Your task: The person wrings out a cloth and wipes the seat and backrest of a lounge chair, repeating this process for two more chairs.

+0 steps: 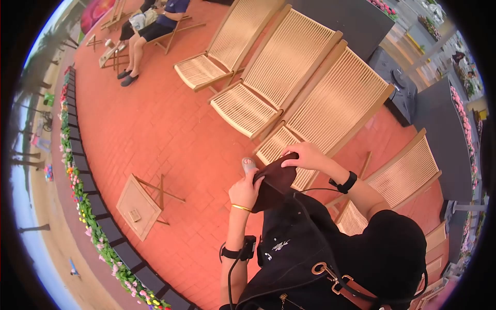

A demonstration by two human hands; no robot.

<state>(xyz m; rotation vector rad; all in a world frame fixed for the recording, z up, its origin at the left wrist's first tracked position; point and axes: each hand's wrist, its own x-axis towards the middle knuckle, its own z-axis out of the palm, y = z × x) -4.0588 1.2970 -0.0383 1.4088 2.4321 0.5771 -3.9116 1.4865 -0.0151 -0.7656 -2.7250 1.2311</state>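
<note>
A dark brown piece, which looks like cloth or a soft pouch [274,185], is stretched between my two hands in front of my body. My left hand [245,190] grips its left edge, thumb on top. At its upper right corner, my right hand [304,157] pinches the edge between thumb and fingers. Whether anything is inside the brown piece cannot be made out. A black strap with a device sits on each forearm, and a yellow bracelet [241,207] is on the left wrist.
Woven folding chairs [292,57] stand ahead and to the right. A small wooden table [138,206] is on the left, near a flower-trimmed fence [93,222]. Two seated people [155,28] are at the upper left. A brown strap [356,294] with metal clips hangs across my body.
</note>
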